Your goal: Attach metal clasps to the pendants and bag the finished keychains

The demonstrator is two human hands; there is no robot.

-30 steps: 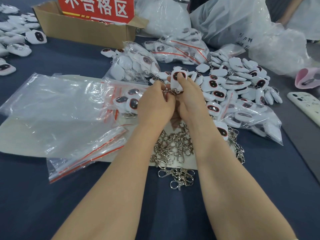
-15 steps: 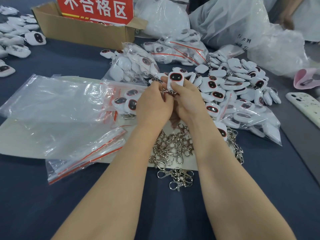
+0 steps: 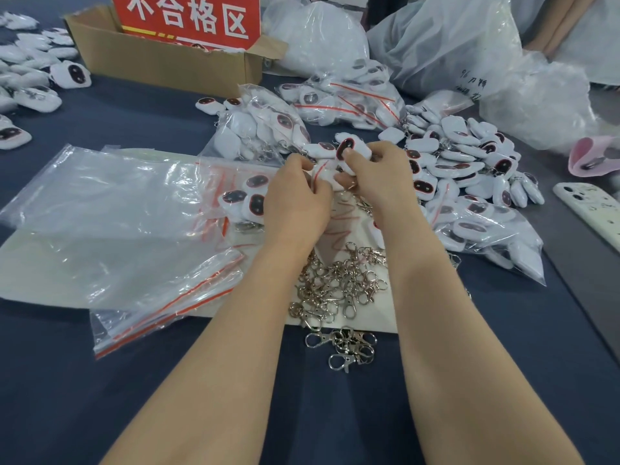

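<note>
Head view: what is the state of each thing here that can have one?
White oval pendant with dark face, gripped by right hand.
Left hand, fingers curled; what it holds is unclear.
Brown cardboard box, flaps open.
Clear zip bags with red strips, flat, empty.
Silver metal clasps, loose in a heap.

Head-worn view, facing forward and down; close above table

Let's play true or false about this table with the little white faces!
The right hand holds a white pendant with a dark oval face. True.
A red sign with white characters stands at the brown cardboard box. True.
The silver metal clasps lie inside the box. False: they lie loose on the dark blue table.
The white phone case lies on the left. False: it is at the right edge.
</note>
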